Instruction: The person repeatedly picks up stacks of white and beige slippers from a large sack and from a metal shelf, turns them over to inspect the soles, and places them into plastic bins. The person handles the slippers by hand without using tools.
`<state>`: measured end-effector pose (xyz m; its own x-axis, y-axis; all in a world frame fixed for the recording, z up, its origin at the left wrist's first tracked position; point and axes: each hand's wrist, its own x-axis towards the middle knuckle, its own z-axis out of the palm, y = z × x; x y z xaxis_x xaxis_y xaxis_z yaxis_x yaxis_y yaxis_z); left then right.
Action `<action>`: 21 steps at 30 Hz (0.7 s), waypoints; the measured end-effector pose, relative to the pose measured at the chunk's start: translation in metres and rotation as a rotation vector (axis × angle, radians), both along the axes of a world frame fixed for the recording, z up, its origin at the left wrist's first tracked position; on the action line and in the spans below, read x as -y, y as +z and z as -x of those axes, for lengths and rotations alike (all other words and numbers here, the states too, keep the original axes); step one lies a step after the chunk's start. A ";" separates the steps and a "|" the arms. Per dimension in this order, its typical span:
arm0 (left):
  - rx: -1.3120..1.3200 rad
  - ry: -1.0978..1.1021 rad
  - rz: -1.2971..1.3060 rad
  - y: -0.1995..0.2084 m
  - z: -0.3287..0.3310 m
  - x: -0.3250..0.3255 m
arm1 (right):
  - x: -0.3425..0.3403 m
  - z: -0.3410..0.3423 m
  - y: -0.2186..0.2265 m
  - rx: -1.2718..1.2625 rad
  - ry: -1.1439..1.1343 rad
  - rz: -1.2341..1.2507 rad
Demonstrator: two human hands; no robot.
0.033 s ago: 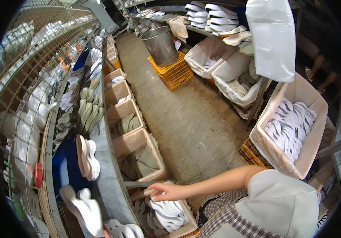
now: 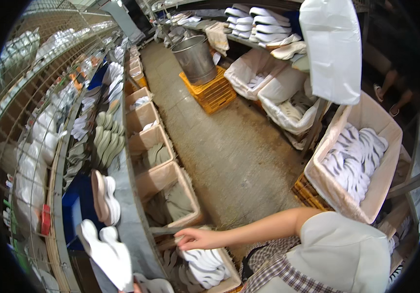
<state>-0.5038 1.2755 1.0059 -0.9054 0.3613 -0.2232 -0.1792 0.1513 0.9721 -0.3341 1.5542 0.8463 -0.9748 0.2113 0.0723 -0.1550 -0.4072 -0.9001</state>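
Note:
At the lower edge my left hand, mostly cut off, is closed on a pair of white shoe soles, held tilted above the left shelf. My right hand reaches across with its fingers curled, at the far rim of a lined bin filled with white and grey soles. Whether its fingers grip the rim or something small cannot be made out. Beyond the held pair, a beige-and-white pair of soles stands on the shelf beside a blue bin. More soles lie near my left hand.
Lined bins of soles line the left shelf, with wire mesh behind. A metal bucket stands on a yellow crate in the aisle. At right is a large bin of white soles; another person's legs show beyond.
The white soles in my left hand have turned and come slightly higher, showing more of their white faces. My right hand has shifted a little left, its fingers more curled.

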 end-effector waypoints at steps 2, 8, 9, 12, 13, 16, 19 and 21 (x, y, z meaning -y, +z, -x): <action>-0.381 -0.396 0.044 -0.009 -0.050 -0.059 | -0.013 -0.008 0.022 0.079 -0.004 0.256; 0.518 -0.497 -0.246 -0.020 -0.170 -0.197 | -0.078 -0.076 0.031 -0.224 -0.090 0.822; 0.505 -0.566 -0.191 -0.019 -0.179 -0.212 | -0.090 -0.090 0.027 -0.218 -0.101 0.825; 0.013 -0.810 0.219 -0.020 -0.190 -0.254 | -0.123 -0.134 0.022 -0.248 -0.106 0.796; -0.455 -0.910 0.462 -0.015 -0.188 -0.264 | -0.132 -0.143 0.024 -0.240 -0.136 0.784; -1.374 -1.067 0.238 -0.005 -0.211 -0.290 | -0.146 -0.169 0.034 -0.316 -0.059 0.897; -1.692 -1.203 -0.494 -0.011 -0.270 -0.332 | -0.144 -0.179 0.041 -0.284 0.088 0.996; -1.865 -1.259 -0.401 -0.010 -0.301 -0.351 | -0.137 -0.175 0.039 -0.255 0.088 0.979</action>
<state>-0.2027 1.6260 0.9961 0.6811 0.5191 0.5164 0.6508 -0.7524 -0.1020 -0.1591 1.6916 0.8850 -0.9694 0.2173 0.1142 -0.2296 -0.9671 -0.1093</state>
